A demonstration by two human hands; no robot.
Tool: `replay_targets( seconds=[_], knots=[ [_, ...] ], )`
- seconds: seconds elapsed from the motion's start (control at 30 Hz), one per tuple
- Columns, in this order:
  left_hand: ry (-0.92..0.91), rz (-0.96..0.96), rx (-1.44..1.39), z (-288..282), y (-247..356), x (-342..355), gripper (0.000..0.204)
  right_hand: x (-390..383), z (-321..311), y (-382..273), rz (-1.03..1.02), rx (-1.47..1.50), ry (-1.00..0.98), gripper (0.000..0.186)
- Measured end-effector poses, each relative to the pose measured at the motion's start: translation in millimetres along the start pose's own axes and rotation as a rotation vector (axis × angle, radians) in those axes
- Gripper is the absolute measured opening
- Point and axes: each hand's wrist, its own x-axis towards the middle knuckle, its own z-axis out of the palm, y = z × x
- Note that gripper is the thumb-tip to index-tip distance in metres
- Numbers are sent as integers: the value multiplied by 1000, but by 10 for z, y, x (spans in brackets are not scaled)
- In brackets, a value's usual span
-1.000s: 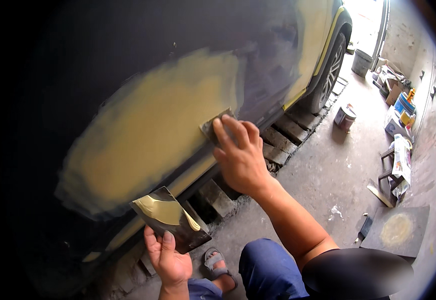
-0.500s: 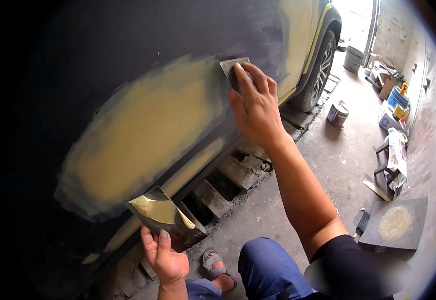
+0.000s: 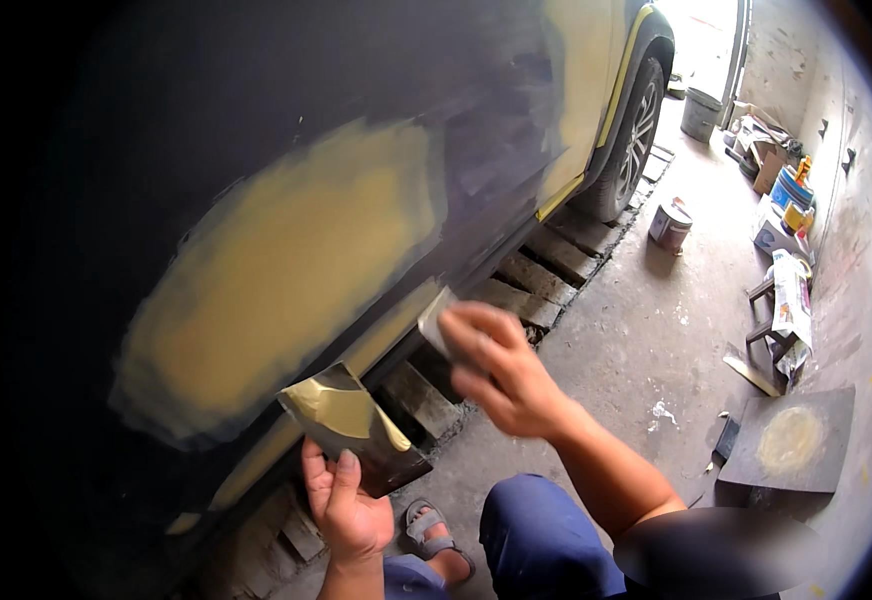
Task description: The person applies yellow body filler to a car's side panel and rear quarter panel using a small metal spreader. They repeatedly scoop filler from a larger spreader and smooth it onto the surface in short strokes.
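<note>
A dark car body panel [image 3: 256,120] fills the left of the view, with a large patch of yellow filler [image 3: 276,270] spread on it. My right hand [image 3: 501,365] grips a small flat spreader [image 3: 436,325], held just off the panel's lower edge. My left hand [image 3: 346,505] holds a dark flat board [image 3: 356,430] smeared with yellow filler, low beside the sill. My knee in blue trousers [image 3: 546,540] and a sandalled foot [image 3: 431,530] show below.
Wooden planks [image 3: 526,285] lie under the car. A rear wheel [image 3: 636,140] stands at top right, a tin can [image 3: 671,225] on the concrete floor beside it. A dark board with a filler smear [image 3: 786,440], a stool and cluttered containers [image 3: 786,215] line the right wall.
My right hand with the spreader went up the filler patch, then swept down and back to the panel's lower edge. The left hand with the board stayed nearly still.
</note>
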Motion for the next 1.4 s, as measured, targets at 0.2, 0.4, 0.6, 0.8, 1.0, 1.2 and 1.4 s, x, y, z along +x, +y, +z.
replay_targets(
  seconds=[0.2, 0.4, 0.6, 0.8, 1.0, 1.2, 1.4],
  knots=[
    [9, -58, -41, 222, -42, 17, 45, -745, 151, -313, 123, 535, -253, 48],
    [-81, -270, -124, 297, -6, 66, 43, -1124, 6, -62, 650, 1271, 227, 51],
    [-191, -565, -202, 252, -167, 170, 44, -1148, -124, -166, 742, 1615, -59, 47],
    [-242, -579, -177, 368, -86, 163, 48, -762, -78, 169, 734, 1338, 109, 43],
    [-474, -356, -19, 66, -124, 220, 50, -515, -164, -97, 593, 1088, 469, 37],
    [-508, -493, 137, -86, -158, -44, 51, -214, -89, -253, 687, 864, 83, 17],
    [-464, -540, 343, -246, -211, -270, 46, 1330, -471, -161, 231, -205, 313, 41]
  ],
)
